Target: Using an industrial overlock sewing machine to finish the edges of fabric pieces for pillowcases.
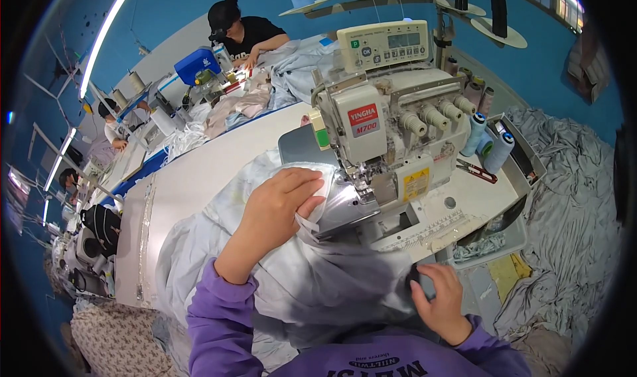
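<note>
Pale grey-white fabric (219, 224) spreads over the table and hangs down across my lap. My left hand (285, 198) presses and pinches a folded edge of it beside the overlock sewing machine (391, 118), left of the presser foot (363, 192). The edge lies along the machine's shiny metal plate (346, 206). Lower right, my right hand (439, 301) hovers at the fabric's right side, its fingers curled toward the thumb. A small dark object (413, 276) shows at those fingertips; its kind is unclear.
Red-handled thread snips (476, 171) and blue thread cones (499, 152) lie right of the machine. A bin (491, 247) sits below the table edge. Heaped grey fabric (564, 211) fills the right side. A co-worker (245, 35) sits at another machine beyond the table.
</note>
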`<state>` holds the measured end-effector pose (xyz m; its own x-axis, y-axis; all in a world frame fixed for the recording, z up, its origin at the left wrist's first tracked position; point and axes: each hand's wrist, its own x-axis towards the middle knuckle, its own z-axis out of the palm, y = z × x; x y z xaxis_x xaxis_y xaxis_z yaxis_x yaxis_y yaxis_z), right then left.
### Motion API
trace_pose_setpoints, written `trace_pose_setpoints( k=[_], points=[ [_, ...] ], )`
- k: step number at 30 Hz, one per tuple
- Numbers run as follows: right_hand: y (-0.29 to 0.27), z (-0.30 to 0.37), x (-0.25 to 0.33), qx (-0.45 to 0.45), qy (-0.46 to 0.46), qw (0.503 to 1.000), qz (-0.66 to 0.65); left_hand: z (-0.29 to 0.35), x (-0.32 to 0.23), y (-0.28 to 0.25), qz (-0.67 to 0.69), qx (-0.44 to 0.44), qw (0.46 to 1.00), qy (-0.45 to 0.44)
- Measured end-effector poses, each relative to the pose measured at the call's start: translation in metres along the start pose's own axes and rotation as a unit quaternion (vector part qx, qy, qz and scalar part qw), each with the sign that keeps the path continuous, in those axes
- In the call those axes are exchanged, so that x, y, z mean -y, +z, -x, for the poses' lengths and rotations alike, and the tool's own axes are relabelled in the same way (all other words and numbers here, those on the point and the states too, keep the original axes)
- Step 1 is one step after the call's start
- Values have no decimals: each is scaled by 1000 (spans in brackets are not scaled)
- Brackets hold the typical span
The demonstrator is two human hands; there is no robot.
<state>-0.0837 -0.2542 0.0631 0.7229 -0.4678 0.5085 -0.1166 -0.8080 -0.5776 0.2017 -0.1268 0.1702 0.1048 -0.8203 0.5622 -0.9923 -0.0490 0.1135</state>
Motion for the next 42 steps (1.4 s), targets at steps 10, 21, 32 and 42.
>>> trace_pose_setpoints(
  k=[10,21,32,42],
  points=[
    [54,-23,17,177,-151,959,-161,6,-8,-12,-1,25,999,-34],
    [8,-28,8,279,-1,948,-155,7,-54,-7,23,64,998,7],
    [18,-104,30,-51,-136,987,-73,-7,-45,0,64,96,992,51],
    [30,-119,26,-27,-35,993,-113,-9,-35,8,59,71,995,49]
  ],
)
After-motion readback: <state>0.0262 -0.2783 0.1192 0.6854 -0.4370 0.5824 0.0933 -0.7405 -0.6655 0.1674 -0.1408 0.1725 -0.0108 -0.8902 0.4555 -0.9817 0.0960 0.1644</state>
